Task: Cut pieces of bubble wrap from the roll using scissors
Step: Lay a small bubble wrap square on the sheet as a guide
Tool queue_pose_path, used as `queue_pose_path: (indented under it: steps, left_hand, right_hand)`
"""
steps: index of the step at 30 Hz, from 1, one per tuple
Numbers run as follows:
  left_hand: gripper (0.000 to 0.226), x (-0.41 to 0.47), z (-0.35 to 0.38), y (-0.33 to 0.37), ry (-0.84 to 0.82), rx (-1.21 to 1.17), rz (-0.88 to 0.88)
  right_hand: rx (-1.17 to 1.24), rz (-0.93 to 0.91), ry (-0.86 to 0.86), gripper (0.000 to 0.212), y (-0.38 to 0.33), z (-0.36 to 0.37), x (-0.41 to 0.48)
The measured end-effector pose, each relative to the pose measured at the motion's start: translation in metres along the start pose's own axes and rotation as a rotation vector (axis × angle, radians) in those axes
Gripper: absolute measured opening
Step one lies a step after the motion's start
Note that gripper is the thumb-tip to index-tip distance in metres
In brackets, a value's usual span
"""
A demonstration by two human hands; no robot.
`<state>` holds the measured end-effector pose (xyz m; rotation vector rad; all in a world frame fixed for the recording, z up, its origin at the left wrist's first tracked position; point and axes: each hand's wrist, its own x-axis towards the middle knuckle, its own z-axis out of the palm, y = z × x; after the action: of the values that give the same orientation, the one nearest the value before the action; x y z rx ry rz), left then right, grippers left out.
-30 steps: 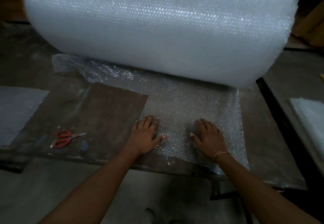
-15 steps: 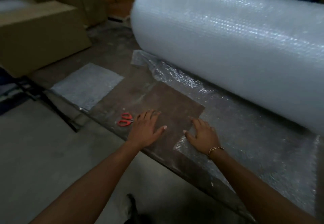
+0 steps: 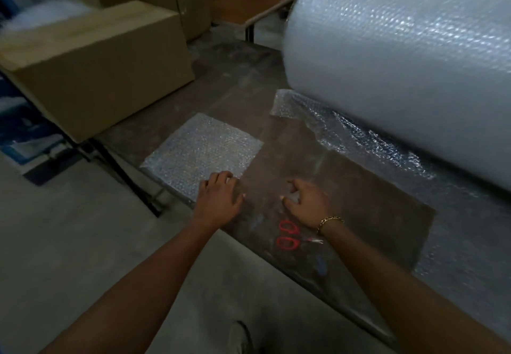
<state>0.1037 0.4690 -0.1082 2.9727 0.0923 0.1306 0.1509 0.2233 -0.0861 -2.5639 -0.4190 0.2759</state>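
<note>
The big white roll of bubble wrap (image 3: 401,57) sat at the table's far side, its loose sheet (image 3: 456,243) spread toward the near edge; a cut square of bubble wrap (image 3: 201,146) lay to the left; the left hand (image 3: 219,200) rested on its corner, fingers loosely spread; the right hand (image 3: 307,202) was curled, empty, on the dark brown tabletop (image 3: 359,187); the red-handled scissors (image 3: 289,236) lay just beneath that wrist, near the edge, so a careless forearm might have knocked them off.
</note>
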Motion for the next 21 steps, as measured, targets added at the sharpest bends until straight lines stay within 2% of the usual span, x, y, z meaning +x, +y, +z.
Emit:
queue_pose_path:
  steps: [4, 6, 8, 12, 17, 21]
  left_hand:
    - [0.043, 0.026, 0.009, -0.024, -0.078, -0.026, 0.005]
    - [0.04, 0.035, 0.012, -0.031, -0.107, -0.043, 0.004]
    - [0.038, 0.042, 0.015, -0.036, -0.109, -0.091, 0.003]
    - [0.043, 0.057, 0.014, -0.041, -0.091, -0.245, 0.01]
    - [0.047, 0.069, 0.01, -0.014, -0.137, -0.424, 0.121]
    - [0.036, 0.078, 0.011, -0.007, -0.201, -0.49, 0.176]
  right_hand:
    - [0.1, 0.042, 0.004, 0.067, -0.017, 0.019, 0.033]
    - [0.106, 0.061, -0.012, 0.054, -0.026, 0.022, 0.046]
    - [0.113, 0.075, -0.031, 0.046, -0.033, 0.023, 0.056]
    - [0.198, 0.146, -0.052, 0.043, -0.049, 0.033, 0.079]
    - [0.579, 0.31, -0.041, 0.037, -0.063, 0.043, 0.108]
    - [0.736, 0.433, 0.022, 0.026, -0.059, 0.05, 0.122]
